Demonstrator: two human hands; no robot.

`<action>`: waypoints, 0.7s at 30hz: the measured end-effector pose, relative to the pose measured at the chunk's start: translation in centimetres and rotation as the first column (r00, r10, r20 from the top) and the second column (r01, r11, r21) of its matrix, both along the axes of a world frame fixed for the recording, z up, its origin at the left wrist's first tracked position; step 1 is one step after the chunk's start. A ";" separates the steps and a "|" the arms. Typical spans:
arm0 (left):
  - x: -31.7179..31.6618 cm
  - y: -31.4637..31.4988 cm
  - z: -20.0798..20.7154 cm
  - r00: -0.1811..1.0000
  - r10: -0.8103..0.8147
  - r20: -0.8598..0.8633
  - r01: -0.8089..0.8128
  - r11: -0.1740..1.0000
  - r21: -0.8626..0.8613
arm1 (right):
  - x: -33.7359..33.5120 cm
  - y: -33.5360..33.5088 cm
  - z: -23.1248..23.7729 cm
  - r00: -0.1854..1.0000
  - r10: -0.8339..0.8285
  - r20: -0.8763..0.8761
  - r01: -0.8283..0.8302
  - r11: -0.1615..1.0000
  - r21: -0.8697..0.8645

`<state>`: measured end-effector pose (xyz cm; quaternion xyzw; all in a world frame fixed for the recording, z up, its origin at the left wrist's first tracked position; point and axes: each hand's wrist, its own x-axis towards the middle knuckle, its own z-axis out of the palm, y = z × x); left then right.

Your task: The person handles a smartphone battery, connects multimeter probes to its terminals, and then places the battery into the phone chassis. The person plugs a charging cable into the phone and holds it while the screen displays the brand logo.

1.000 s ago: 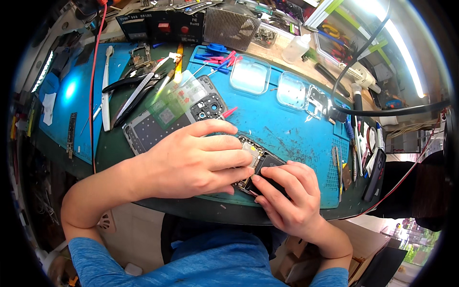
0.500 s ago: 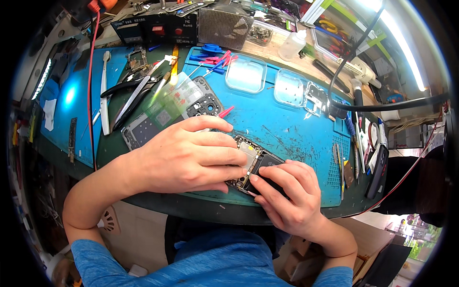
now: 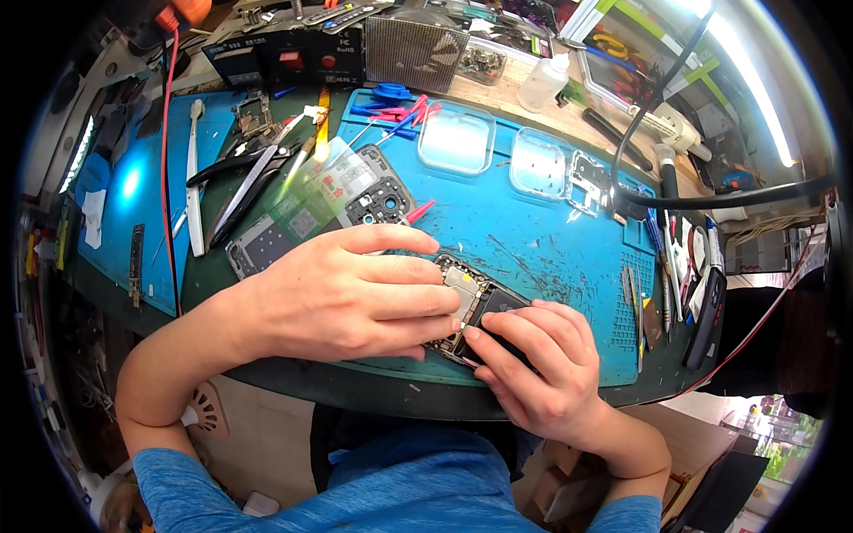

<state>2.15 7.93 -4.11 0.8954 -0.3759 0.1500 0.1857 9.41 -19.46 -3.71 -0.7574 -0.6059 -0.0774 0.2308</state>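
Observation:
An opened smartphone [image 3: 464, 282] lies on the blue work mat, its circuit board and metal shield bared at the left end. The black battery [image 3: 499, 302] fills its right part. My left hand [image 3: 342, 293] reaches over the phone's left end, index and middle fingertips on the board, thumb at the near edge; the palm hides that end. My right hand [image 3: 546, 360] has bent fingers on the battery, with the thumb by the phone's near edge. Behind my left hand lies a phone back housing [image 3: 382, 209], partly under a green-tinted clear film [image 3: 311, 191].
Pink and blue pry tools [image 3: 404, 115] lie behind the housing, beside clear plastic trays [image 3: 457, 138]. Pliers [image 3: 235, 164] and a white brush [image 3: 195, 178] are at left. A black cable [image 3: 729, 194] crosses the right side above tweezers [image 3: 637, 311] and a knife [image 3: 705, 320].
The view has shifted very slightly. Both hands keep nearly the same place on the phone, with the left fingers settled a touch lower.

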 end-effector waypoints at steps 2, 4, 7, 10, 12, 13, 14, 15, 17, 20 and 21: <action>0.0 0.0 0.0 1.000 0.002 0.000 -0.002 1.000 0.001 | 0.0 0.0 0.0 1.000 0.000 0.001 0.000 1.000 0.002; 0.0 -0.1 0.0 1.000 0.005 -0.001 -0.005 1.000 0.000 | 0.0 0.1 0.0 1.000 -0.001 0.005 0.001 1.000 -0.003; 0.0 -0.1 0.1 1.000 0.006 -0.004 -0.006 1.000 -0.005 | 0.0 0.1 0.1 1.000 0.003 0.016 -0.002 1.000 -0.016; 0.0 -0.2 0.1 1.000 0.004 -0.001 -0.004 1.000 0.006 | 0.0 0.1 0.1 1.000 0.006 0.025 -0.006 1.000 -0.019; 0.0 -0.1 0.1 1.000 0.002 0.003 -0.002 1.000 0.014 | 0.0 0.1 0.1 1.000 0.009 0.020 -0.008 1.000 -0.020; 0.0 -0.1 0.1 1.000 0.001 0.005 -0.001 1.000 0.018 | 0.1 0.1 0.1 1.000 0.008 0.023 -0.007 1.000 -0.022; 0.0 -0.1 0.1 1.000 0.003 0.003 -0.003 1.000 0.012 | 0.1 0.2 0.2 1.000 0.006 0.023 -0.005 1.000 -0.024; 0.0 -0.2 0.0 1.000 0.004 0.001 -0.004 1.000 0.006 | 0.0 0.2 0.2 1.000 0.004 0.024 -0.003 1.000 -0.026; 0.0 -0.1 -0.2 1.000 0.002 0.007 -0.002 1.000 -0.005 | -0.1 0.1 0.0 1.000 0.003 0.016 -0.003 1.000 -0.012; -0.1 0.0 -0.4 1.000 -0.002 0.028 0.003 1.000 -0.006 | 0.0 0.2 0.0 1.000 0.005 0.021 -0.005 1.000 0.003; -0.1 -0.1 -0.3 0.999 0.000 0.035 0.000 1.000 0.003 | -0.1 0.2 0.0 1.000 0.004 0.021 -0.004 1.000 0.004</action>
